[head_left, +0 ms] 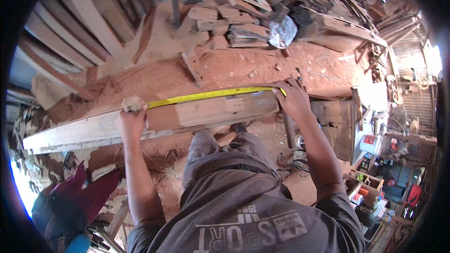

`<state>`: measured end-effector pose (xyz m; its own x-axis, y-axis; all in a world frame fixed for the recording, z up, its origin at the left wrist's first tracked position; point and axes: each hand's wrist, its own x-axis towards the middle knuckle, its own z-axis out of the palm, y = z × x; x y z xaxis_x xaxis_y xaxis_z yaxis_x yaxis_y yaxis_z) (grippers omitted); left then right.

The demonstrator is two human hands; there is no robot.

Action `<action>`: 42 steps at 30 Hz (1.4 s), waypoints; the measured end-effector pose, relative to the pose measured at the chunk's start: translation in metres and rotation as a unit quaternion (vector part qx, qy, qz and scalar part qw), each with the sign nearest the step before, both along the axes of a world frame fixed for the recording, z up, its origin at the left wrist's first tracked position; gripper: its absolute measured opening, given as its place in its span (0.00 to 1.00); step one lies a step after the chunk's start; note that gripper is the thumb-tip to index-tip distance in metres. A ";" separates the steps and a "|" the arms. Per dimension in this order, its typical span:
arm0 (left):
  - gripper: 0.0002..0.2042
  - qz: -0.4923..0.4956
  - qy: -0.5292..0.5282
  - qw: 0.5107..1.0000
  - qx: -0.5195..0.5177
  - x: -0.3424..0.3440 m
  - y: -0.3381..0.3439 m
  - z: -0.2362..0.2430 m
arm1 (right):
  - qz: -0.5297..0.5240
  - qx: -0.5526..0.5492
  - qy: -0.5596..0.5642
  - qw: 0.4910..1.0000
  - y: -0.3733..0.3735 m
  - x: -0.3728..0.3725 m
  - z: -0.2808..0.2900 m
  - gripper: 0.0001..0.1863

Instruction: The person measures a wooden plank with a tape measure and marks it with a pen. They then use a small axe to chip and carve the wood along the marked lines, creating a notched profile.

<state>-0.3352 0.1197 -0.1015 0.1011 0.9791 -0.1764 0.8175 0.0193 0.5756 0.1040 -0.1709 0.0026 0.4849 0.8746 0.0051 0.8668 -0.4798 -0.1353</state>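
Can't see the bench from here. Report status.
Left hand pins yellow tape measure on the wooden plank. Right hand holds the tape's far end at the plank's end. Nothing obstructing.

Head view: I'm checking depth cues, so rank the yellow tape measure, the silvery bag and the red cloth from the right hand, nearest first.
From the right hand:
1. Yellow tape measure, its end under the fingers, stretched along the plank.
2. Silvery bag, up by the wood offcuts.
3. Red cloth, lower left, farthest.

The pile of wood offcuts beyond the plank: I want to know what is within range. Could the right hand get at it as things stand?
Probably not. The right hand presses the yellow tape measure onto the plank. The pile of offcuts lies far beyond, across sawdust-covered floor.
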 end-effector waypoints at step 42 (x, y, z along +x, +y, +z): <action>0.11 0.017 -0.137 0.988 -0.067 -0.008 0.009 -0.004 | 0.027 -0.085 0.022 0.996 -0.009 0.045 -0.009 0.13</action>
